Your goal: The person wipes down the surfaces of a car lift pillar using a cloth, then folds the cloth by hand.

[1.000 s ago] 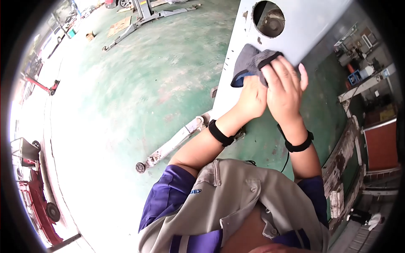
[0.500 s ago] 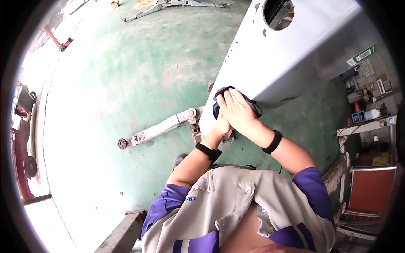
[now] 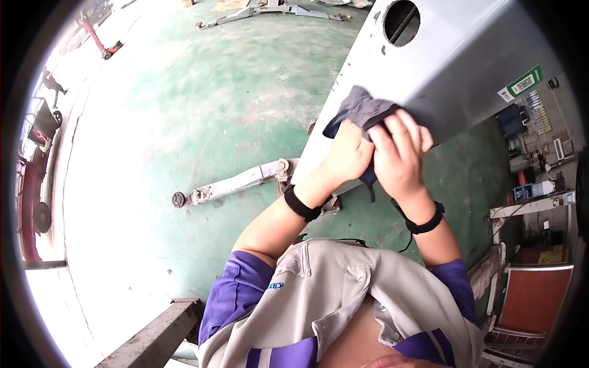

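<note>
A crumpled dark grey cloth (image 3: pixel 363 105) with a dark blue or black edge is gathered between both my hands. My left hand (image 3: pixel 350 153) is closed on its lower left part. My right hand (image 3: pixel 400 150) has bent fingers gripping its right side, and a dark end of fabric hangs between the wrists. Right behind the cloth stands a large light grey metal column (image 3: pixel 429 67) with a round hole (image 3: pixel 402 23) near its top in view. Whether the cloth touches the column I cannot tell. Each wrist wears a black band.
A grey lift arm (image 3: pixel 239 182) with a round pad reaches left from the column's foot over the green floor (image 3: pixel 233 110). Another lift arm (image 3: pixel 270 11) lies farther back. A cluttered bench (image 3: pixel 534 199) and a red-brown panel (image 3: pixel 535 299) are at right; a metal beam (image 3: pixel 153 337) is lower left.
My hands were laid together, fingers extended over the cloth against the column. Now they are apart and higher, the fingers are curled, and more of the cloth shows, bunched up.
</note>
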`<state>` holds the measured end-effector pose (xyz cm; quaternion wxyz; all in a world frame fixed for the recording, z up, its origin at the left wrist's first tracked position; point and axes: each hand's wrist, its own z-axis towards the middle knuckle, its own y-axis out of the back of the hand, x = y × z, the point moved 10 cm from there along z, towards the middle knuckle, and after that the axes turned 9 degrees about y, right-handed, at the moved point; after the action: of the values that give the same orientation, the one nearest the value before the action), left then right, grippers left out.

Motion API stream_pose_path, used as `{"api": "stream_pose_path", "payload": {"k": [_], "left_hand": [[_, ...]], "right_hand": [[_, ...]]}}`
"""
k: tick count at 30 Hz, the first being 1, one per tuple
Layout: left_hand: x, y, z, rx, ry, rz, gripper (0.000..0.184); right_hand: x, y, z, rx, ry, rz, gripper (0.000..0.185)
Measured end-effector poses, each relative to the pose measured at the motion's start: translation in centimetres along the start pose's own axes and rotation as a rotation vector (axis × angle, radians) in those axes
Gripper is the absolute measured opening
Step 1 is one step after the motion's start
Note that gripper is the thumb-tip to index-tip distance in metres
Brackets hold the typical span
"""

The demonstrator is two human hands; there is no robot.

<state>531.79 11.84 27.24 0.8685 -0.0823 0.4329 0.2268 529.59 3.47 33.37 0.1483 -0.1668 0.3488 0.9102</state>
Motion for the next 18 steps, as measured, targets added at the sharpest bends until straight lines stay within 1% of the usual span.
{"api": "stream_pose_path", "payload": {"k": [2,3,5,6,8,12,14,18], "left_hand": [[-3.3,0.0,2.5,-0.016,-0.118,0.116,0.04],[-3.1,-0.4,3.1,-0.002,-0.099,0.159,0.041],[-2.5,-1.1,3.2,-0.017,-0.143,0.188,0.043],[-1.7,-1.4,2.8,-0.02,-0.161,0.198,0.044],[0.5,-1.8,1.4,-0.002,-0.157,0.183,0.045],[3.1,-1.9,-0.7,0.043,-0.094,0.126,0.044],[3.1,-1.1,-2.0,-0.063,-0.189,0.167,0.04],[6.7,-1.1,-5.1,0.017,-0.018,0.151,0.038]], "right_hand": [[-1.7,3.1,1.7,-0.178,-0.043,-0.121,0.028],[-2.5,2.9,1.5,-0.208,-0.058,-0.13,0.03],[-3.3,1.8,0.2,-0.259,-0.07,-0.11,0.03],[-2.9,1.0,-0.5,-0.236,-0.085,-0.111,0.03],[-2.1,-0.3,-2.2,-0.26,-0.093,-0.089,0.032],[-0.6,-3.2,-5.5,-0.181,-0.135,-0.046,0.034],[0.2,-4.2,-6.8,-0.115,-0.155,-0.019,0.034],[2.1,-6.3,-9.1,0.055,-0.192,0.022,0.032]]}}
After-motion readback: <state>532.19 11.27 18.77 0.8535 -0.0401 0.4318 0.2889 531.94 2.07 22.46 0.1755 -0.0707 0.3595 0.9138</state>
